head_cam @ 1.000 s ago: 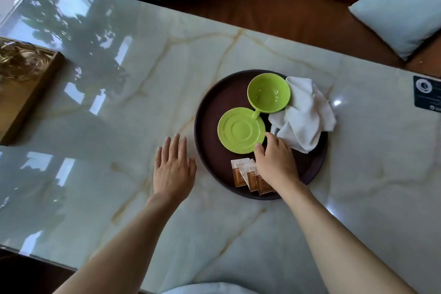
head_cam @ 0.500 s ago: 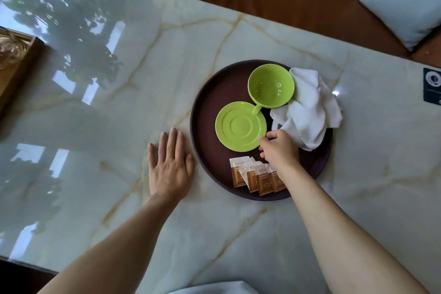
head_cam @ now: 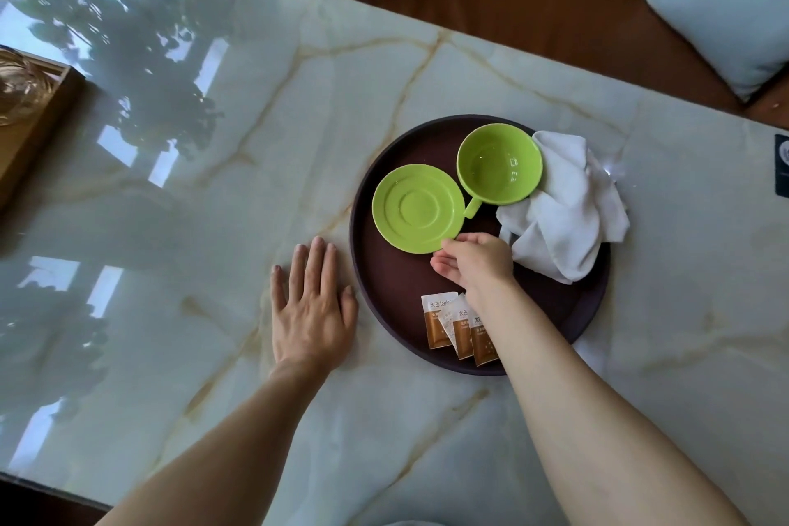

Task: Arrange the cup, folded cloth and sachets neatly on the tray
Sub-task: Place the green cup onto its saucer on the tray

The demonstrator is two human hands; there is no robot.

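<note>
Head view: dark round tray (head_cam: 371,295) on worktop (head_cam: 213,226) carries green cup (head_cam: 499,162) w/ saucer (head_cam: 416,207) beside it, rumpled white cloth (head_cam: 563,218) at far-right rim, sachets (head_cam: 459,327) at near edge. Right hand (head_cam: 474,263) half-curled, fingertips on saucer rim, holding nothing. Left hand (head_cam: 314,307) flat on worktop, empty. Saucer prob. stiff, slick; pinch rim. Cloth soft, needs refolding.

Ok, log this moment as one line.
left hand flat on table | right hand at saucer edge | cup, cloth, sachets on tray
</note>
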